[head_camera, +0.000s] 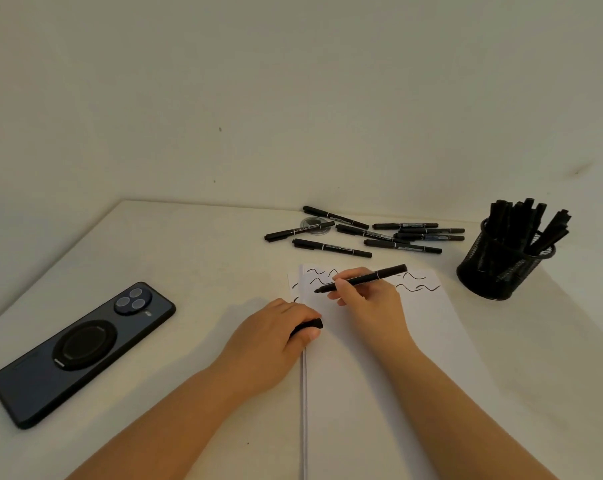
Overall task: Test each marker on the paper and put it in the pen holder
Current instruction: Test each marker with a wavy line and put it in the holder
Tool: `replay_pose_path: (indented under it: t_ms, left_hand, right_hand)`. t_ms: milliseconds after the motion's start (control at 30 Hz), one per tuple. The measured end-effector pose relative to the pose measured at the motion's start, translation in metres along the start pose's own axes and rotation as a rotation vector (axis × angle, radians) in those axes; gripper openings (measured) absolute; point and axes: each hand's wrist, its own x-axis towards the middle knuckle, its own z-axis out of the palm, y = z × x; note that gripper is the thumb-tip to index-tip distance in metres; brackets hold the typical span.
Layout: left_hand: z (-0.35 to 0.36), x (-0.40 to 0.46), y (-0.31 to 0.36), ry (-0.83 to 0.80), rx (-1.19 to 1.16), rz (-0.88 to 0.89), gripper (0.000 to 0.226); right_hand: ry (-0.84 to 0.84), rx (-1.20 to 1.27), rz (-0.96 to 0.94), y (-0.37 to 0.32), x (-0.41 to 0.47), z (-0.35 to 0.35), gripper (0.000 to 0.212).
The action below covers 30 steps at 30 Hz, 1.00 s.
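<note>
My right hand [369,299] grips an uncapped black marker [372,277] like a pen, its tip pointing left just over the white paper [379,358]. Several wavy black test lines run across the paper's top. My left hand [275,337] rests at the paper's left edge and holds the marker's black cap [308,325] between thumb and fingers. Several capped black markers [365,233] lie loose on the table behind the paper. A black mesh pen holder [500,271] at the right stands full of several markers.
A dark phone [81,351] with a ring mount lies face down at the left of the white table [189,258]. A small round clear lid [315,225] sits among the loose markers. A pale wall rises right behind the table.
</note>
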Motion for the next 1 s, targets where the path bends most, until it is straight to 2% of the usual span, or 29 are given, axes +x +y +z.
replay_pose_path:
  t_ms: [167, 433, 567, 733, 867, 1000]
  left_hand:
    - [-0.001, 0.0, 0.0, -0.007, -0.038, -0.008, 0.026]
    - [-0.002, -0.001, 0.001, -0.013, -0.068, -0.022, 0.027]
    - [-0.003, -0.002, 0.002, 0.016, -0.141, -0.057, 0.019]
    - [-0.003, -0.001, 0.001, 0.071, -0.25, -0.101, 0.004]
    - [-0.004, 0.0, 0.002, 0.098, -0.287, -0.14, 0.021]
    - [-0.003, 0.0, 0.002, 0.085, -0.286, -0.163, 0.019]
  right_hand:
    - [-0.066, -0.138, -0.041, 0.0, 0.0, 0.004, 0.015]
    - [0.092, -0.202, 0.032, 0.003, 0.003, -0.003, 0.02]
    - [0.168, -0.035, 0.055, 0.0, 0.0, -0.008, 0.017]
    - [0.105, 0.171, 0.116, -0.007, -0.004, -0.011, 0.019]
    - [0.011, 0.37, 0.165, -0.013, -0.01, -0.011, 0.031]
    - [-0.044, 0.392, 0.162, -0.013, -0.012, -0.009, 0.038]
